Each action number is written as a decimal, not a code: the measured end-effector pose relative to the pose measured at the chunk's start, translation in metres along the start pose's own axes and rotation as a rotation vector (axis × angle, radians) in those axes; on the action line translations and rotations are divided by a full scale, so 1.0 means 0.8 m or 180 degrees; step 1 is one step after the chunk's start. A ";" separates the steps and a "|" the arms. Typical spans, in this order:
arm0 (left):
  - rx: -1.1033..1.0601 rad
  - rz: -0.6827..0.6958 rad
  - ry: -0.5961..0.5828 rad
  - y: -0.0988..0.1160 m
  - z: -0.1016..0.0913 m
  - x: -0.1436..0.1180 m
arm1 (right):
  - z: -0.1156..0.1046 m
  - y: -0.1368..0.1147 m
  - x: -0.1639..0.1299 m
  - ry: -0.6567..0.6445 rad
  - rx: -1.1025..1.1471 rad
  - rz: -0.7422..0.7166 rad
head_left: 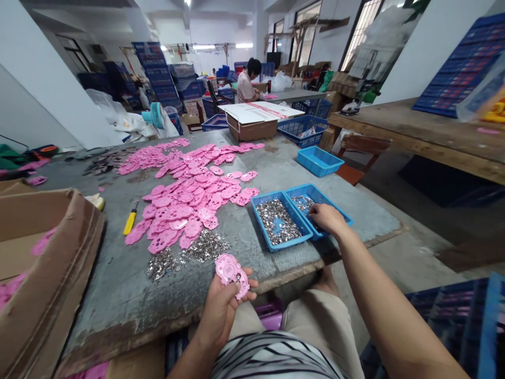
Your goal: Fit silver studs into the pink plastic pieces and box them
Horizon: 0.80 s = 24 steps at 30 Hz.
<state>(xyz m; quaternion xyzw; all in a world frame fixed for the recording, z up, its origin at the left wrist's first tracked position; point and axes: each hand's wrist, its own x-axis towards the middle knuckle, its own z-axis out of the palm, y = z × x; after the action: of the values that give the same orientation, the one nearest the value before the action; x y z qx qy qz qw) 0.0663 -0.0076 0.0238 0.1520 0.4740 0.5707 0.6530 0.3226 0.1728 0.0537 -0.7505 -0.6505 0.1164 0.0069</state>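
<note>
Pink moulded plastic piece (232,273) sits gripped in the left hand (221,305) at the table's near edge; at two o'clock, the right hand (326,218) dips curled fingers into a blue plastic tray (339,210).

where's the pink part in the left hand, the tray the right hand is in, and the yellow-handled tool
pink part (231,272), head view, on its upper face above the fingers
right blue tray (335,206), head view, on its far right rim
yellow-handled tool (130,222), head view, mid handle
</note>
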 end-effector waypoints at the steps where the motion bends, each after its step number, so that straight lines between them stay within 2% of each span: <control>1: -0.0010 0.0008 0.0009 0.000 0.000 -0.001 | 0.000 0.000 0.000 0.0028 0.0035 0.0006; 7: 0.0011 0.0024 0.0070 -0.006 -0.005 0.000 | -0.001 0.000 -0.003 0.0315 0.0359 0.0071; 13: -0.0017 0.0102 0.0037 -0.006 -0.009 -0.002 | -0.003 0.002 -0.015 0.0797 0.0919 0.0038; 16: 0.0024 0.0104 0.0001 -0.004 -0.009 -0.002 | 0.006 -0.007 -0.031 0.0893 0.1887 -0.0332; 19: 0.0021 0.0113 -0.0004 -0.003 -0.006 -0.001 | 0.025 -0.033 -0.060 0.0471 0.3164 -0.1035; 21: 0.0004 0.0087 -0.0032 -0.003 -0.003 0.000 | 0.040 -0.056 -0.083 -0.0018 0.3503 -0.1415; 24: -0.0019 0.0057 -0.0044 -0.002 0.000 0.000 | 0.062 -0.089 -0.114 -0.0652 0.3683 -0.1640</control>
<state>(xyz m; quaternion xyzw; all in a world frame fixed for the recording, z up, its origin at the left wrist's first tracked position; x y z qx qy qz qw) 0.0675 -0.0082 0.0229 0.1583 0.4665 0.5768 0.6516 0.2328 0.0878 0.0324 -0.4301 -0.6394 0.5143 0.3763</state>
